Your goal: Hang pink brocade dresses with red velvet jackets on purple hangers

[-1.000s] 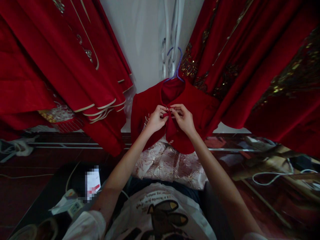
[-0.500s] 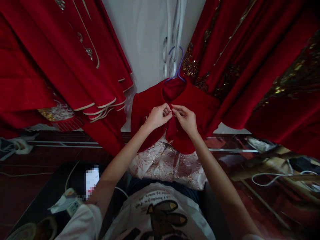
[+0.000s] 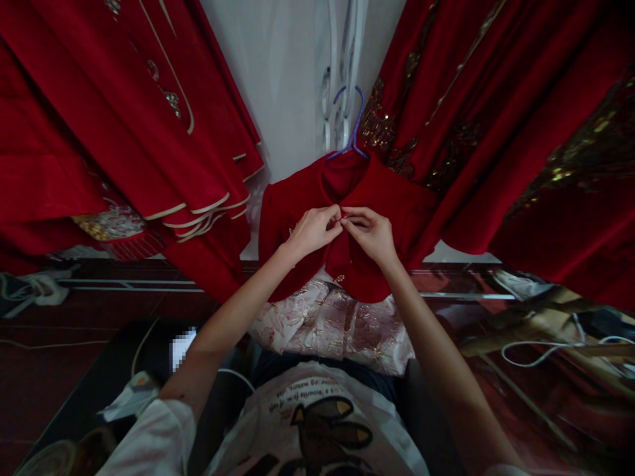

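A short red jacket hangs on a purple hanger in front of me. At the upper part of its front opening, my left hand and my right hand meet, fingertips almost touching. Both are closed in a pinch on the jacket's front edge. Some small detail lies between the fingertips, too hidden to make out. Lower on the front sits a beaded ornament. Pale pink brocade cloth with a shiny pattern covers my lap below the jacket.
Red garments with pale edging hang at left; red garments with gold sequins hang at right. A white metal rack stands behind the hanger. To my left, a dark surface holds a phone. A white cable loops at right.
My fingers have shifted slightly at the same spot on the jacket front, and my right hand is a little lower. My left forearm has moved slightly. The jacket hangs as before.
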Demonstrator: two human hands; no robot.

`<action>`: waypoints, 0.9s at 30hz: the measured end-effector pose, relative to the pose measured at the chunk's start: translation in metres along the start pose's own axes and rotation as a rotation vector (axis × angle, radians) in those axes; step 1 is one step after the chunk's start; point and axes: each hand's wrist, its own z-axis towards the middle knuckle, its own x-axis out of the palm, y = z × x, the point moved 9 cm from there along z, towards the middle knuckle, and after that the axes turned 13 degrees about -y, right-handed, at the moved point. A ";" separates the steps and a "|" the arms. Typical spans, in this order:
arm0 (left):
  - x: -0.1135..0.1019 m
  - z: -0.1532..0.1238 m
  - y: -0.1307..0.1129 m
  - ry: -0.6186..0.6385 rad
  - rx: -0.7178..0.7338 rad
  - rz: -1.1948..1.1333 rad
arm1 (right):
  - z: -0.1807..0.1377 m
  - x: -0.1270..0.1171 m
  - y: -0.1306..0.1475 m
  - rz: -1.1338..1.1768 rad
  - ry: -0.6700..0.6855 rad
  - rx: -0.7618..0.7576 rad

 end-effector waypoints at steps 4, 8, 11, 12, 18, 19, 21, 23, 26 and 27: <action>0.005 -0.002 -0.003 0.015 0.008 0.061 | -0.003 0.006 0.003 -0.076 0.033 -0.049; 0.009 -0.016 0.009 -0.067 -0.157 -0.084 | -0.024 0.006 0.008 -0.225 -0.078 -0.159; 0.019 -0.039 0.023 -0.111 -0.347 -0.289 | -0.046 -0.003 -0.013 -0.350 -0.056 -0.059; 0.022 -0.047 0.026 -0.120 -0.401 -0.354 | -0.052 -0.006 -0.024 -0.383 0.019 0.010; 0.021 -0.076 0.037 -0.149 -0.608 -0.594 | -0.043 -0.066 -0.010 -0.342 0.051 0.181; 0.012 -0.079 0.046 -0.193 -0.631 -0.555 | -0.042 -0.070 0.002 -0.304 0.089 0.211; -0.016 -0.084 0.069 -0.350 -0.631 -0.348 | -0.047 -0.067 0.028 -0.222 0.214 0.288; -0.047 -0.093 0.089 -0.545 -0.575 -0.045 | -0.051 -0.060 0.058 -0.112 0.271 0.255; -0.051 -0.107 0.118 -0.562 -0.584 0.072 | -0.059 -0.041 0.079 -0.016 0.309 0.204; -0.044 -0.111 0.126 -0.538 -0.596 0.036 | -0.062 -0.033 0.078 0.001 0.319 0.199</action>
